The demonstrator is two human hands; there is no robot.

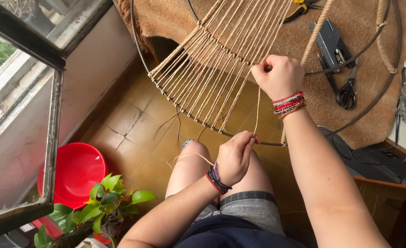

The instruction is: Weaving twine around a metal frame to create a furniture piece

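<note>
**Two hands keep one cord taut on a wire hoop**

Two hands share a single tan cord [258, 108] that runs straight between them. The right hand [279, 76] is closed in a fist around the cord's upper end, just beside the inner ring [350, 57], apparently to keep the strand in line with the fan of cords [212, 69] already strung. The left hand [236, 156] pinches the lower end with fingers curled tight, right at the outer metal hoop [166, 94], where the strand meets the wire. The hoop rests half on a fur-covered table [373, 105] and half over the person's bare knee [191, 158], which seems to let both hands reach either side of the rim. Loose cord tails hang below the hoop towards the tiled floor [134, 124]. Scissors [347, 92] and a dark stapler-like tool [331, 43] lie on the fur within reach of the right hand. A red basin [76, 172] and a potted plant [104, 206] stand by the window, well apart.
</note>
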